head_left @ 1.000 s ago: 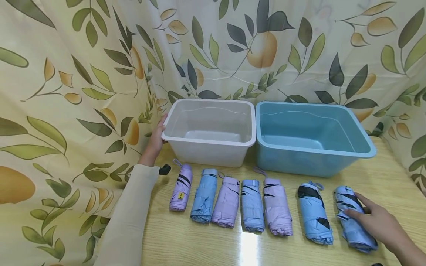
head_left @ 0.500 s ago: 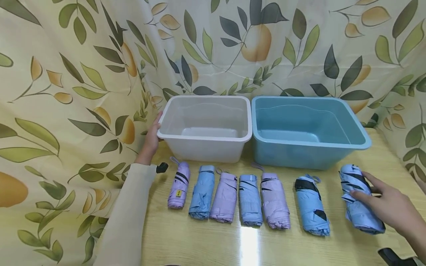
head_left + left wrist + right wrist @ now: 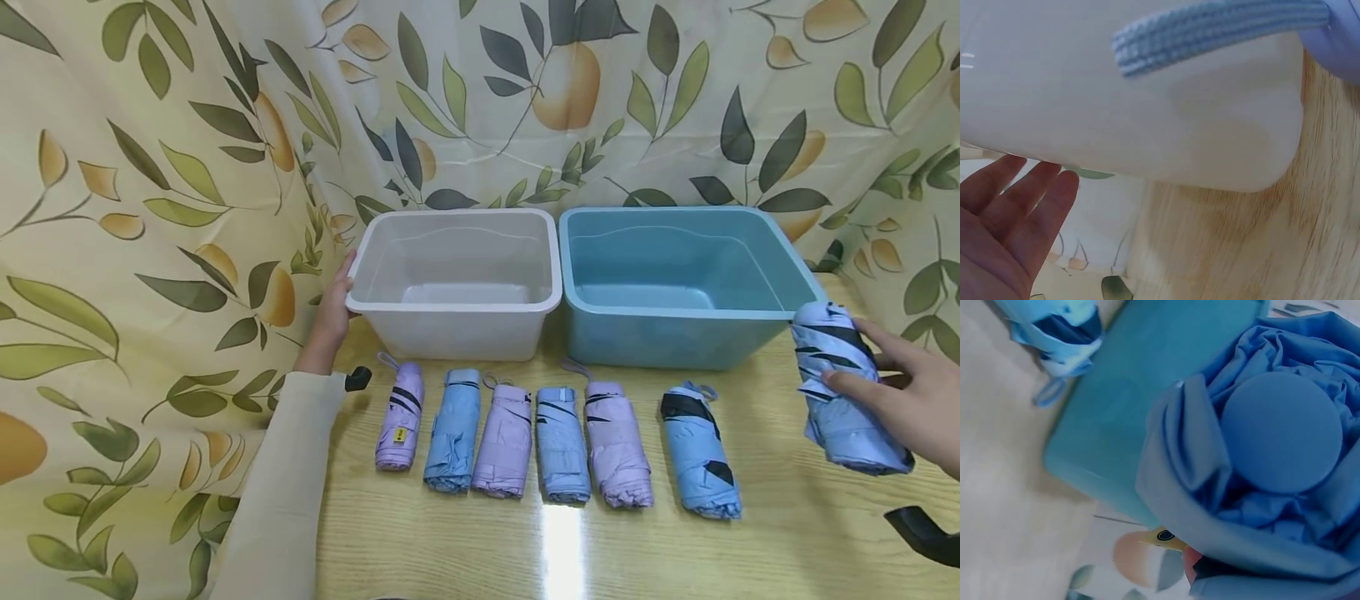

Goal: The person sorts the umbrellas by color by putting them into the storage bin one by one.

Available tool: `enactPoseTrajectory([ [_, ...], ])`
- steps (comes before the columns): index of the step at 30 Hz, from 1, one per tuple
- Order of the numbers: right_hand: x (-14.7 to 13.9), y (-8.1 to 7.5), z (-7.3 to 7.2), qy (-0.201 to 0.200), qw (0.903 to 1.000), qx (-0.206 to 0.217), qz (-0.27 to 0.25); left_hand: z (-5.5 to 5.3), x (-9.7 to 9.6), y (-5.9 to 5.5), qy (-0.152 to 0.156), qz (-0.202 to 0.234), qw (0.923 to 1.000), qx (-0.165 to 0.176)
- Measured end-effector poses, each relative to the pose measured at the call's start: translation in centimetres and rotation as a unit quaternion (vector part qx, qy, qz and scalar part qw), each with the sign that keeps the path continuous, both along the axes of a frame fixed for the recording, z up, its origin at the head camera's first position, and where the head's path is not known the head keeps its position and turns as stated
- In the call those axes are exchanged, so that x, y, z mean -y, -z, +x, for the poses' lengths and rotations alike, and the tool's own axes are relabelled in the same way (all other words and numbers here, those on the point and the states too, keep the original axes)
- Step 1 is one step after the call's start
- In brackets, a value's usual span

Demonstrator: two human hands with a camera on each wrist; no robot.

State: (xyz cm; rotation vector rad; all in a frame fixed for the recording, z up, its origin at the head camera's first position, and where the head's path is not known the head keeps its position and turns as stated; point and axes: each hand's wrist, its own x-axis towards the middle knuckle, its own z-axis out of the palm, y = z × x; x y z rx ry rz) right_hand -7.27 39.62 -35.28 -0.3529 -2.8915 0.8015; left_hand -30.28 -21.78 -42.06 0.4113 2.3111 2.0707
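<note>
In the head view my right hand (image 3: 911, 400) grips a folded blue umbrella (image 3: 855, 437) with black streaks. It is held above the table by the right end of the blue bin (image 3: 645, 342). Its round end cap (image 3: 1282, 432) and bunched cloth fill much of the right wrist view, hiding most of that hand. My left hand (image 3: 330, 321) touches the left side of the white bin (image 3: 457, 333). In the left wrist view its fingers (image 3: 1047, 200) lie straight against the bin's wall. Near it, a lilac umbrella (image 3: 401, 417) shows its wrist loop (image 3: 1219, 37).
Along the table (image 3: 450, 550) lie more folded umbrellas, lilac and blue by turns, from a blue one (image 3: 452, 429) to a blue-and-black one (image 3: 697, 454). Both bins stand side by side against a leaf-patterned curtain (image 3: 487, 108); nothing shows inside them.
My right hand has taken the rightmost blue umbrella off the table and raised it toward the blue bin's right end. The left hand stays at the white bin; the view has shifted slightly.
</note>
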Motion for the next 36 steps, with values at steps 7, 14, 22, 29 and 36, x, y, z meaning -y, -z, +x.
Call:
enactPoseTrajectory([
  [7, 0.1, -2.0, -1.4, -0.004, 0.9995, -0.024, -0.020, -0.2, -0.1, 0.2, 0.011, 0.017, 0.9998, 0.003],
  [14, -0.4, -2.6, -3.0, 0.001, 0.9999, -0.013, -0.009, -1.6, 0.1, 1.7, -0.005, 0.017, 0.9997, 0.016],
  [22, 0.2, -4.1, -5.5, -0.015, 0.9987, 0.016, 0.045, -0.5, -0.1, 0.3, -0.011, 0.015, 0.9994, 0.030],
  [29, 1.5, -5.1, -8.6, -0.061, 0.9956, 0.020, 0.069, -1.5, 1.4, 1.2, 0.014, -0.018, 0.9990, 0.039],
  [36, 2.5, -6.0, -11.1, -0.087, 0.9929, 0.029, 0.075, -1.4, 0.8, -0.4, 0.043, -0.006, 0.9967, 0.069],
])
